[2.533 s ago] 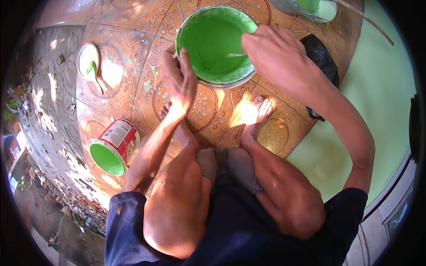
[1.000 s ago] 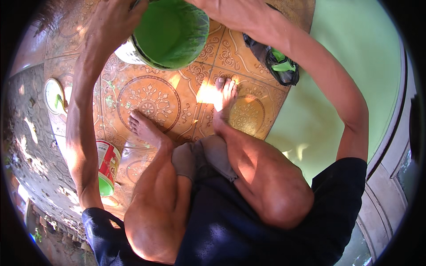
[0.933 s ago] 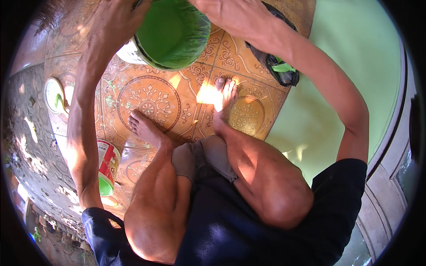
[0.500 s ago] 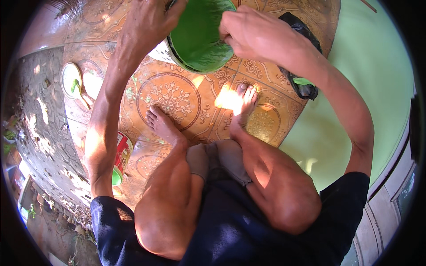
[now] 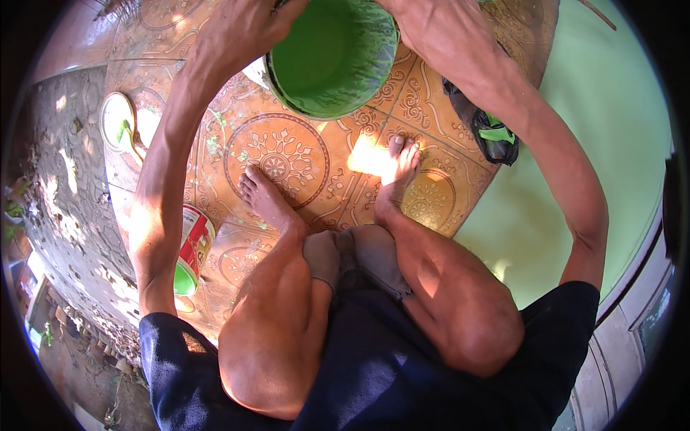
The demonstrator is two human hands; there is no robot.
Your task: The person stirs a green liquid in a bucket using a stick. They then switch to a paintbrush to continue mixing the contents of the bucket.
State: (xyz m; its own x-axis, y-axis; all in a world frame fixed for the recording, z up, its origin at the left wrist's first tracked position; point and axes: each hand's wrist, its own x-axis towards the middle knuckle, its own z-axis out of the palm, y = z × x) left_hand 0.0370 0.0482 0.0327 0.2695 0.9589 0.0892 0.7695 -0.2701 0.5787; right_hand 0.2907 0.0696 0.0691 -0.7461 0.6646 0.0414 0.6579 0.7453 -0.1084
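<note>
A white bucket [image 5: 256, 75] of green paint [image 5: 316, 68] stands at the top of the view, tilted toward me. Wet green streaks coat its inner wall on the right. My left hand [image 5: 251, 25] is closed on the bucket's left rim, its thumb reaching over the edge. At the upper right of the rim is my right hand [image 5: 431, 21]; its fingers run past the picture's top edge, so their grip is hidden.
Both my bare feet are on the patterned orange tiles [image 5: 277, 161]. A round lid [image 5: 115, 118] with a green-tipped brush lies left. Beside my left forearm lies a red-and-white can [image 5: 195, 241]. A black plastic bag [image 5: 496, 147] sits by the pale green wall [image 5: 575, 194].
My right hand has moved up and right along the rim, showing more of the paint. The bucket's opening has shifted slightly right. My left hand stays at the left rim.
</note>
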